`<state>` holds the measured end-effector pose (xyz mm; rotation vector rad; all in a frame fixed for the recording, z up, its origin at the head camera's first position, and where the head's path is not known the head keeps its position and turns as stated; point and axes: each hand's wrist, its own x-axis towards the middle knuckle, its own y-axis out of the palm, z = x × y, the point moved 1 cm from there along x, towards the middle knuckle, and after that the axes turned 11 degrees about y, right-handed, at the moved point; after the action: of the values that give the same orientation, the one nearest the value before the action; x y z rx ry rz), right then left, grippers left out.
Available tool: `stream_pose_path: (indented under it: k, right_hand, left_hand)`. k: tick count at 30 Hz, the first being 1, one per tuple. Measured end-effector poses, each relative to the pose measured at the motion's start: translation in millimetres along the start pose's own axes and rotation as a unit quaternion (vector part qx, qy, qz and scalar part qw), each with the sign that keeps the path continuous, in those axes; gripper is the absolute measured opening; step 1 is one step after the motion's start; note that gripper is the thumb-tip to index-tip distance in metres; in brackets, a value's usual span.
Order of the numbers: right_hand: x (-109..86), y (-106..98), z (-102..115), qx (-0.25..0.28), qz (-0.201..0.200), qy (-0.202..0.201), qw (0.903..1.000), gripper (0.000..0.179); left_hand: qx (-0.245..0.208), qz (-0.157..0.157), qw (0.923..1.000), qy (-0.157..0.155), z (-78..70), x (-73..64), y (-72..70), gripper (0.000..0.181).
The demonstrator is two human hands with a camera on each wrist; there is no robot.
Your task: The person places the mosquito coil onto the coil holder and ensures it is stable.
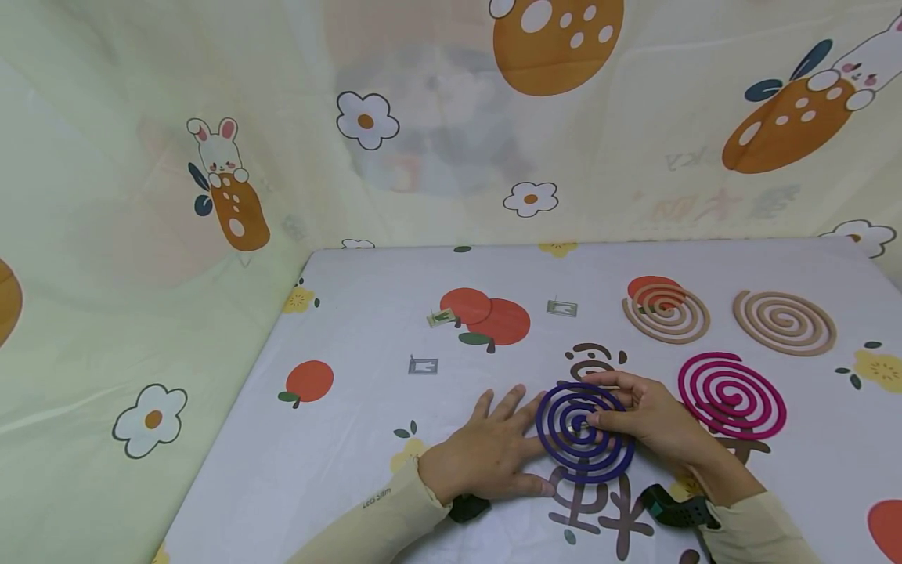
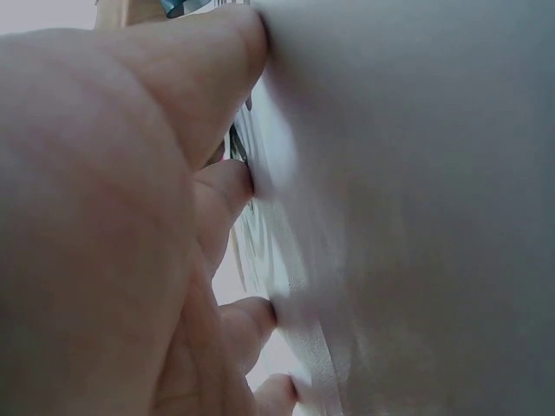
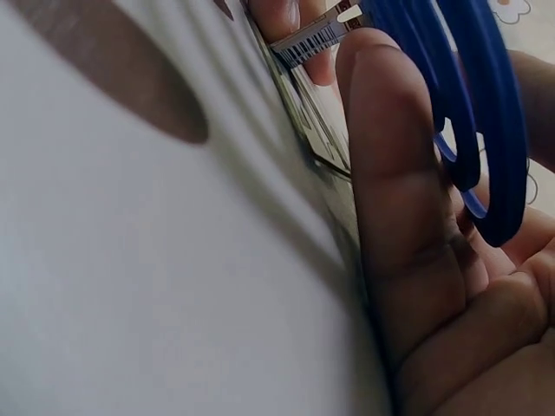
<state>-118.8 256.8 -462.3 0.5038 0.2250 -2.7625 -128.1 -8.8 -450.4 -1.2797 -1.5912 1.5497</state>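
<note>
My right hand [image 1: 651,415] holds a blue mosquito coil [image 1: 586,479], its thumb near the coil's centre and its fingers at the far edge. In the right wrist view the blue coil [image 3: 507,130] is raised and tilted over the cloth. Under it a small metal coil stand [image 3: 312,42] has its narrow tab, printed like a barcode, pointing up at the coil's middle. My left hand [image 1: 486,450] lies palm down with fingers spread, some of them partly hidden under the coil. In the left wrist view its fingertips [image 2: 260,316] press on the cloth.
A magenta coil [image 1: 733,395] lies right of my right hand, with two tan coils [image 1: 784,323] [image 1: 665,313] behind it. Several small metal stands [image 1: 561,309] [image 1: 423,366] [image 1: 441,317] lie farther back and left on the printed tablecloth [image 1: 366,313]. A patterned curtain [image 1: 437,211] hangs behind.
</note>
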Motion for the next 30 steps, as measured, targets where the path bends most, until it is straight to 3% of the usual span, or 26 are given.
stream_pose_path:
  k: [30]
  right_hand:
    - [0.0, 1.7, 0.5, -0.002, -0.003, -0.009, 1.0, 0.063]
  left_hand:
    - [0.007, -0.003, 1.0, 0.003, -0.4, -1.2, -1.1, 0.078]
